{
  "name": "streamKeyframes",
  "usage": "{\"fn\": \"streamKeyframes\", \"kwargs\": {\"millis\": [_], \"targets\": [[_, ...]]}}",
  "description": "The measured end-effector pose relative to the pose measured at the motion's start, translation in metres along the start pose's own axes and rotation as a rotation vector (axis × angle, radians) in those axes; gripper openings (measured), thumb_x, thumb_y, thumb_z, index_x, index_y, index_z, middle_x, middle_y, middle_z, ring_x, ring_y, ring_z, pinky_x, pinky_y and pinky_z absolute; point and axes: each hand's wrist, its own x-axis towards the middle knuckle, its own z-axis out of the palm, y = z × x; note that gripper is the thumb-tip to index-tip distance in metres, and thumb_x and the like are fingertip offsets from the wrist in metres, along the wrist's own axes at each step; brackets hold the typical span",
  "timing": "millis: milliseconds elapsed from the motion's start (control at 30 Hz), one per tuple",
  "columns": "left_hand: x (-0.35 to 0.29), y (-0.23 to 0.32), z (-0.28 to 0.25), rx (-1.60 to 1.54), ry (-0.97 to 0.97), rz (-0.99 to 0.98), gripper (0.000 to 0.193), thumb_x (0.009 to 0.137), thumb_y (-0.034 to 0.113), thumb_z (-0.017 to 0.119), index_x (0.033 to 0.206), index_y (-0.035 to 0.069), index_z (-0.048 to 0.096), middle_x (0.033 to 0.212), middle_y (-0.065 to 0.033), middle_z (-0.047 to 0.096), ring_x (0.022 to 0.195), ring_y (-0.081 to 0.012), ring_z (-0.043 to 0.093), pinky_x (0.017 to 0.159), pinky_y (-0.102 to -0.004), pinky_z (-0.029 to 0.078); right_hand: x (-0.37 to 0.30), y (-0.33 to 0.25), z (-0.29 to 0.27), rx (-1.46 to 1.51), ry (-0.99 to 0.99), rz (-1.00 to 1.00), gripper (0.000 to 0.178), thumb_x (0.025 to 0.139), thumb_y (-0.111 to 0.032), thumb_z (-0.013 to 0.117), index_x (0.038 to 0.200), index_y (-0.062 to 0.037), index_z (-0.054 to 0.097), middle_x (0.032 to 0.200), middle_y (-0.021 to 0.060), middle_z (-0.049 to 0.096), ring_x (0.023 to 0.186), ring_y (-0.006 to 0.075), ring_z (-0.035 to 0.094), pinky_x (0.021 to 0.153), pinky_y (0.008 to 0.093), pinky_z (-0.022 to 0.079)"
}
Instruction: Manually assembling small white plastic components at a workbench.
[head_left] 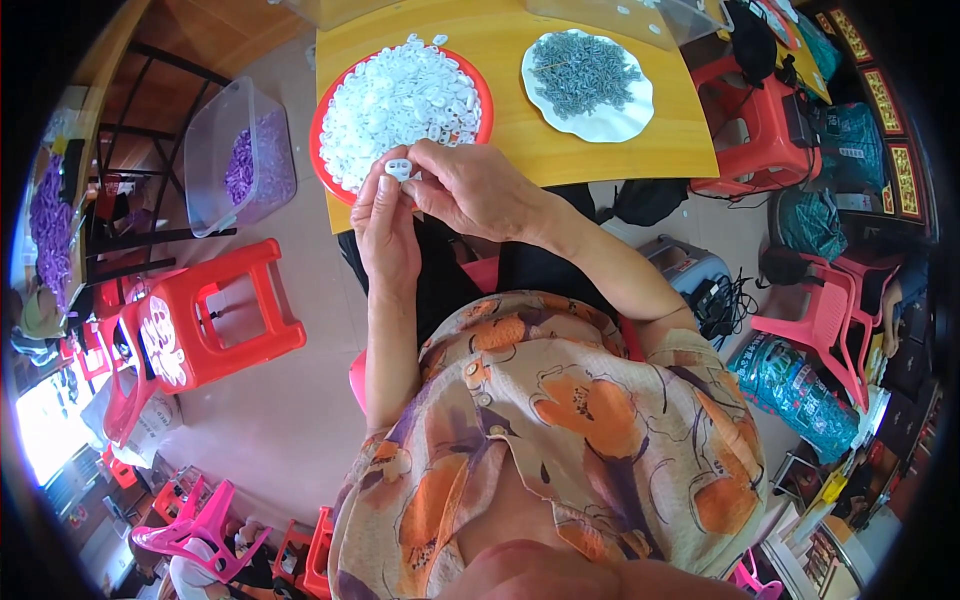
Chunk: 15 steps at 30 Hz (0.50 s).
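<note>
My left hand and my right hand meet just in front of the near edge of a yellow wooden table. Both pinch one small white plastic part between their fingertips. Right behind the hands stands a red round tray heaped with several of the same white parts. To the right on the table lies a white plate with a pile of small grey pieces.
A clear plastic bin with purple pieces sits on the floor at left. A red stool lies tipped nearby. More red and pink stools and green bags crowd the right side. Clear containers stand at the table's far edge.
</note>
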Motion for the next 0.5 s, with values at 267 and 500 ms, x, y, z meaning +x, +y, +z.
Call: {"fn": "streamKeyframes", "kwargs": {"millis": [267,500], "targets": [[-0.0018,0.0,0.0036,0.064,0.009,-0.011,0.028,0.093,0.014,0.049,0.112,-0.004,0.057,0.103,-0.0061,0.06,0.094,-0.0121,0.056,0.082,-0.024,0.045,0.0003,0.002,0.0004,-0.04,0.018,-0.05,0.026,0.083,-0.017,0.055,0.103,-0.002,0.05,0.068,0.0138,0.06,0.061,0.0328,0.059,0.055,0.0403,0.047],[-0.0043,-0.0004,0.0055,0.144,0.005,0.026,0.027,0.093,0.014,0.049,0.111,-0.004,0.059,0.104,-0.0049,0.059,0.094,-0.0118,0.056,0.082,-0.0233,0.044,-0.0012,-0.0011,-0.0012,-0.097,-0.003,-0.035,0.027,0.082,-0.018,0.055,0.104,-0.0024,0.051,0.064,0.0137,0.059,0.058,0.0324,0.059,0.053,0.0397,0.047]]}}
